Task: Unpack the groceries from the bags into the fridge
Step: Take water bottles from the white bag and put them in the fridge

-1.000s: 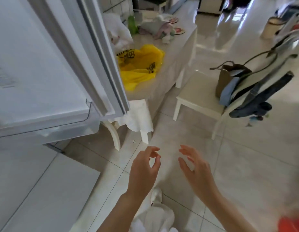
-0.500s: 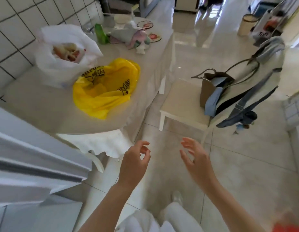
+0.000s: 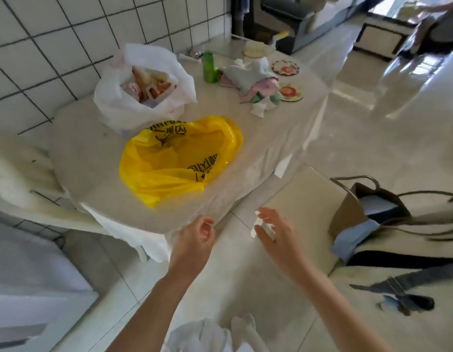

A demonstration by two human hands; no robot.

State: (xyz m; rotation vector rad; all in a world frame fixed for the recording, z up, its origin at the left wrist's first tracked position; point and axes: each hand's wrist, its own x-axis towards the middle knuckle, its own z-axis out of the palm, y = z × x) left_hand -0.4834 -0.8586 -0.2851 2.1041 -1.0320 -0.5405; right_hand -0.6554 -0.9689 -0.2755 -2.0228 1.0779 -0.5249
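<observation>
Head view looks down on a cloth-covered bench (image 3: 98, 153) set against a tiled wall (image 3: 55, 47). Taking the yellow bag (image 3: 179, 158) as the landmark: it lies slumped and open on the bench's near half, with black print on its plastic. Just behind it, toward the wall, stands a white bag (image 3: 144, 85), its mouth open on packaged food in red and white wrappers. Farther back from the yellow bag stands a green bottle (image 3: 209, 67), with a heap of cloths (image 3: 256, 80) beside it. Nearer than the yellow bag, at the bench's front edge, the left hand (image 3: 195, 240) hovers with fingers loosely curled, holding nothing. The right hand (image 3: 276, 237) hangs beside it over the floor, fingers spread and relaxed, also holding nothing. Neither hand touches the yellow bag.
</observation>
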